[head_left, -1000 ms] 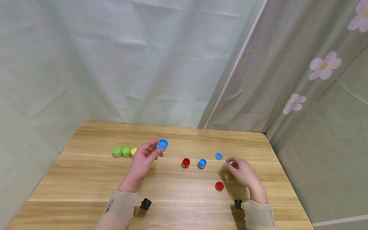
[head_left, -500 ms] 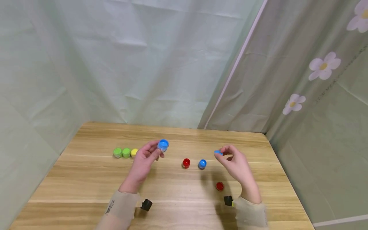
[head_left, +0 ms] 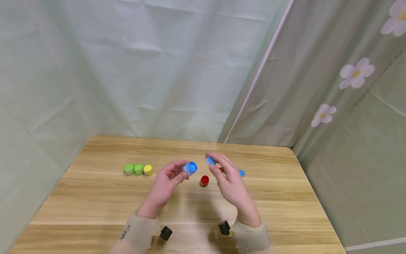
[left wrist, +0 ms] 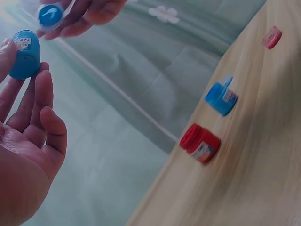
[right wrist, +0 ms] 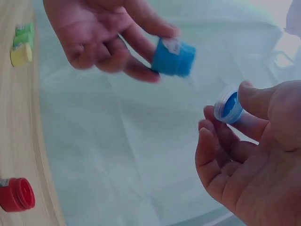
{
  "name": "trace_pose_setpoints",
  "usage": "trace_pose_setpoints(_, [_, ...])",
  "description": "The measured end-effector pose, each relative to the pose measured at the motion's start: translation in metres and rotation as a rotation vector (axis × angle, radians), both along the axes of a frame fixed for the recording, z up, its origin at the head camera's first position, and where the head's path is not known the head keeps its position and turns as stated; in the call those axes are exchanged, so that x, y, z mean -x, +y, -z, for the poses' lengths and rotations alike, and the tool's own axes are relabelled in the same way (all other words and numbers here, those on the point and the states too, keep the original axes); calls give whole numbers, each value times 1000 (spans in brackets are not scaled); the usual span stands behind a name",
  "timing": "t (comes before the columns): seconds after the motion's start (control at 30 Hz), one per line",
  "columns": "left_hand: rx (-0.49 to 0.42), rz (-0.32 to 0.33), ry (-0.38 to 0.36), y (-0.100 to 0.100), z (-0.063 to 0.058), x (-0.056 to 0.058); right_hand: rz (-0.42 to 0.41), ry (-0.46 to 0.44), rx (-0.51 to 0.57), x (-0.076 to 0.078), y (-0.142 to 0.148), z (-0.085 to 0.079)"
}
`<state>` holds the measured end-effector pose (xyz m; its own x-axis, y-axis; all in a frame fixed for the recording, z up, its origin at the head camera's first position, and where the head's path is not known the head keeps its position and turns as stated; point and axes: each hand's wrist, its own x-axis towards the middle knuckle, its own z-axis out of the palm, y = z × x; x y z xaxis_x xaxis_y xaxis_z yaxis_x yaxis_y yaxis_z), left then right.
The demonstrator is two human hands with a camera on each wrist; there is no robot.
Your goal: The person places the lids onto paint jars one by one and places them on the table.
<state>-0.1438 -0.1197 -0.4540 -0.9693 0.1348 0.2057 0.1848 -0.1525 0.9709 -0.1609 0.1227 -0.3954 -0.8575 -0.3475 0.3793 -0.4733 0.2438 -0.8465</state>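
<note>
My left hand (head_left: 166, 185) grips a small blue paint jar (head_left: 190, 168) between thumb and fingers, raised above the table, its uncovered mouth tilted toward the right hand. Opposite it, my right hand (head_left: 231, 183) pinches a blue lid (head_left: 210, 161). Paint-smeared, the inside of that lid (left wrist: 50, 15) shows in the left wrist view. A short gap separates the jar (right wrist: 174, 57) from the lid (right wrist: 229, 106) in the right wrist view. Below the hands, an uncovered red jar (head_left: 204, 181) stands on the table. Another blue jar (left wrist: 221, 99), mostly hidden by my right hand in the head view, stands beside it.
Two green-lidded jars (head_left: 138, 169) and a yellow-lidded jar (head_left: 147, 170) line up at the left of the wooden table (head_left: 95, 197). Another blue lid (head_left: 242, 173) lies right of my right hand. A red lid (left wrist: 272, 37) appears in the left wrist view.
My right hand has picked up a blue lid and carried it left, toward the jar. The left hand has shifted slightly right and tipped its jar toward the lid.
</note>
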Motion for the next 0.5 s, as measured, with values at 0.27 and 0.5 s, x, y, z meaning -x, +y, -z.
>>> trace_pose_setpoints(0.27, [10, 33, 2, 9, 0, -3, -52, 71, -12, -4, -6, 3])
trace_pose_setpoints(0.5, [-7, 53, -9, 13, -4, -5, -108, 161, -72, -4, -7, 3])
